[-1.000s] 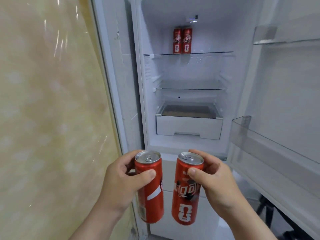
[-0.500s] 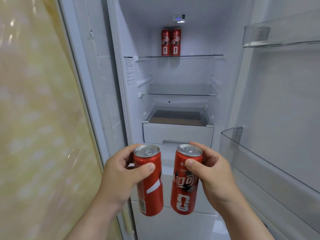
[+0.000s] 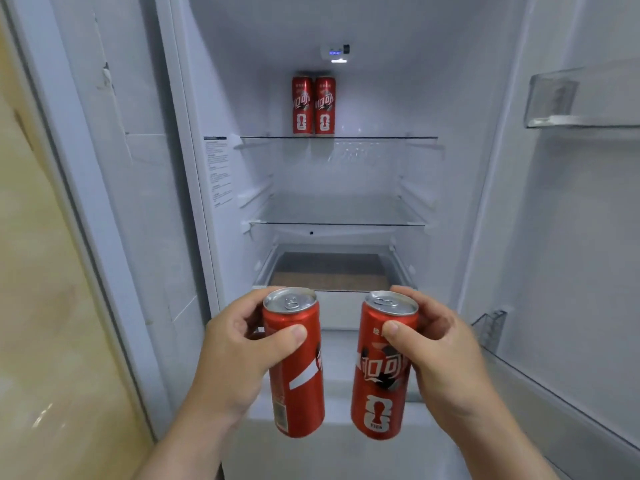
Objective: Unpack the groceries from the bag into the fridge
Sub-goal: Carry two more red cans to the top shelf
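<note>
My left hand (image 3: 228, 355) grips a tall red soda can (image 3: 299, 382) upright, thumb across its front. My right hand (image 3: 446, 355) grips a second red can (image 3: 379, 386) the same way, about a can's width from the first. Both cans hang in front of the open fridge (image 3: 194, 168), below the level of its white drawer. Two more red cans (image 3: 313, 105) stand side by side at the back of the top glass shelf (image 3: 381, 137). No bag is in view.
A second glass shelf (image 3: 336, 223) lies lower down, bare, above a white drawer (image 3: 332, 310). The open door at right carries clear plastic bins (image 3: 585, 95) high up and another bin (image 3: 540, 372) low. A beige wall (image 3: 45, 306) runs along the left.
The view has closed in on the fridge and swung left, so its interior now fills the frame. Both hands keep their cans in the same grip, a little higher and farther apart.
</note>
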Demonstrator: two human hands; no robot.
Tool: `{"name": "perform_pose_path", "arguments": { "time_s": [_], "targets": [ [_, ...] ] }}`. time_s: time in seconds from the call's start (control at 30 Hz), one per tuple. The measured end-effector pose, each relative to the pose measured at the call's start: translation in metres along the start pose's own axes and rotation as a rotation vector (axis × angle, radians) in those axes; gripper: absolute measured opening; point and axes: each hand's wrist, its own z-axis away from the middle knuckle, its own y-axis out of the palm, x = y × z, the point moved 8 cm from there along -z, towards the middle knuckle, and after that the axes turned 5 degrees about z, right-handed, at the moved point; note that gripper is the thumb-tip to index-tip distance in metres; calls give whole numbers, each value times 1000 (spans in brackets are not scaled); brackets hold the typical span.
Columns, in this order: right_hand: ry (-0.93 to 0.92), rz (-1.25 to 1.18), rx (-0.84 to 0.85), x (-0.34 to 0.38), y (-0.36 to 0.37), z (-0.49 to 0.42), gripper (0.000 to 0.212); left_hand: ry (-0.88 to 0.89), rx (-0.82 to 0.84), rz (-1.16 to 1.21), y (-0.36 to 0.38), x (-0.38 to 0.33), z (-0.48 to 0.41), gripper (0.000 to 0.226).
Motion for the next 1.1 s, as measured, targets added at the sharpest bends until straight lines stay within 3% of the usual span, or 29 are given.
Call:
{"name": "perform_pose_path", "arguments": {
  "time_s": [0.27, 0.8, 1.1],
  "targets": [
    [-70, 12, -65, 8, 30, -80, 77, 52, 63, 82, -11, 14, -100, 47],
    [-166, -60, -177, 34, 59, -174, 56, 102, 107, 204, -2, 20, -209, 32],
    [-319, -167, -247, 101, 46, -214, 62, 191, -28, 330, 15, -34, -249, 24]
  ]
}}
